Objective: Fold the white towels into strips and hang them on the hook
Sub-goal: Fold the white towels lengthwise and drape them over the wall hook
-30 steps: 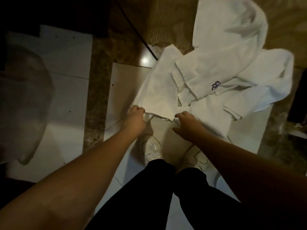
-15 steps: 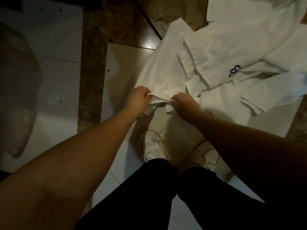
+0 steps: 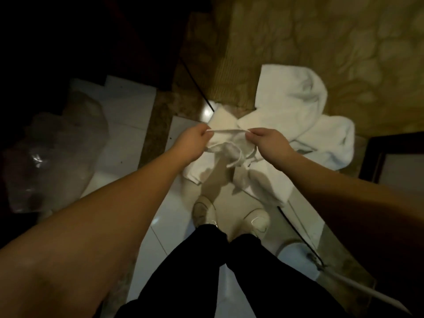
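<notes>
— white cloth everywhere. which one is being held?

— the small towel (image 3: 226,148) in the middle. the left hand (image 3: 191,140) pinches one end of its top edge, the right hand (image 3: 267,140) pinches the other, fingers curled tight on the hem, and the edge is stretched straight between them. the rest hangs down, bunched.

— and the others?

— a pile of towels (image 3: 305,115) lies on the floor (image 3: 128,125) just behind, partly on the tiles, partly on the patterned carpet (image 3: 332,42).

— anything below?

— two pale shoes (image 3: 204,212) and dark trousers (image 3: 206,271). a clear plastic bag (image 3: 52,152) sits to the left.
</notes>
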